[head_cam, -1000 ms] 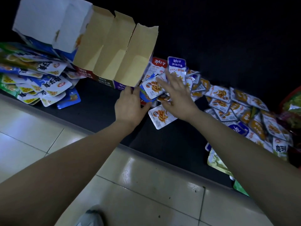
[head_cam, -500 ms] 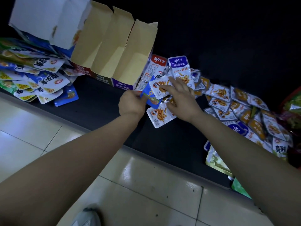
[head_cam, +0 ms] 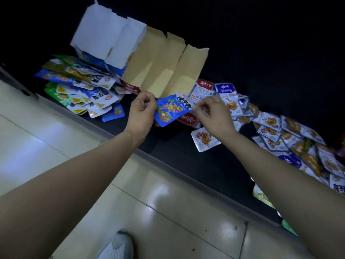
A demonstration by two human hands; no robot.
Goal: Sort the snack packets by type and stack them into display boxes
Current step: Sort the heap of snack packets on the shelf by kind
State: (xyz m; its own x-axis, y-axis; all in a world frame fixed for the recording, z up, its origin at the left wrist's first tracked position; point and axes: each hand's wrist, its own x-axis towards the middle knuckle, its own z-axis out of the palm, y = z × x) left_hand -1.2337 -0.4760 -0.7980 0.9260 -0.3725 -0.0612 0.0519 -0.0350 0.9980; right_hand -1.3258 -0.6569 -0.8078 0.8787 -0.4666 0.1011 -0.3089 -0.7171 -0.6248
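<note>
Packet sorting at a dark counter (head_cam: 196,165): blue packet (head_cam: 170,112) held above the loose pile (head_cam: 270,126).
Left hand (head_cam: 141,111) pinches its edge; whether the curled right hand (head_cam: 212,113) grips its corner is unclear. Best carried flat to the matching heap (head_cam: 89,94) left of the boxes (head_cam: 164,71).

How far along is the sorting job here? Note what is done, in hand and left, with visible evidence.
Done: little; the brown display boxes show no packets in their visible insides, though a blue and green pile lies to their left. In hand: the left hand grips a blue packet; the right hand is curled at its corner, grip unclear. Left: the mixed heap on the right to sort, and all stacking.
</note>
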